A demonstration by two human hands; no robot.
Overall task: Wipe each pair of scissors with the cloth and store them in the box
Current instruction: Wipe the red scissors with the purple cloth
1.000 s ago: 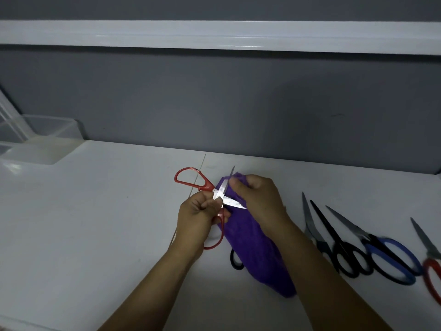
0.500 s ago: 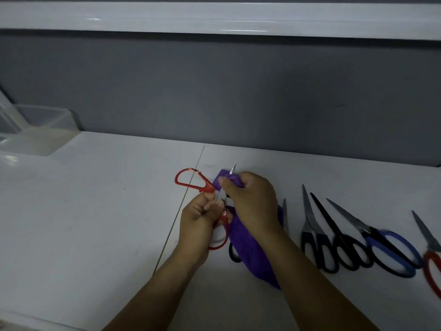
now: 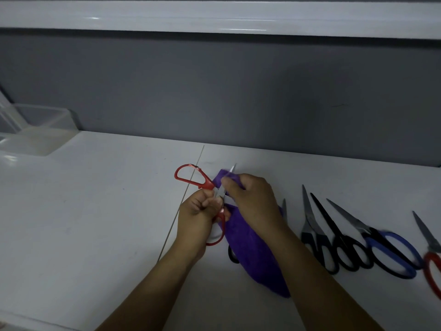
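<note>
The left hand (image 3: 198, 216) has its grip curled tight around the red scissors (image 3: 207, 184), right where the two halves cross. The scissors are held just above the white bench (image 3: 95, 211), near the middle. They are spread wide: one red loop sticks up and to the left, and the other loop hangs down beside the left wrist. The right hand (image 3: 253, 199) has its grip pinched on the purple cloth (image 3: 253, 254), which is folded around one shiny blade. The tip of that blade pokes out past the top of the cloth. The rest of the cloth trails down under the right arm onto the bench. A black handle and a blade tip of another pair peek out from under it. To the right, more pairs lie in a row on the bench: a black pair (image 3: 312, 240), a second black pair (image 3: 330, 223), a blue pair (image 3: 396, 237) and a red pair (image 3: 427, 232) cut off by the edge. The clear box (image 3: 43, 118) sits far to the left, against the grey wall, well apart from the hands.
</note>
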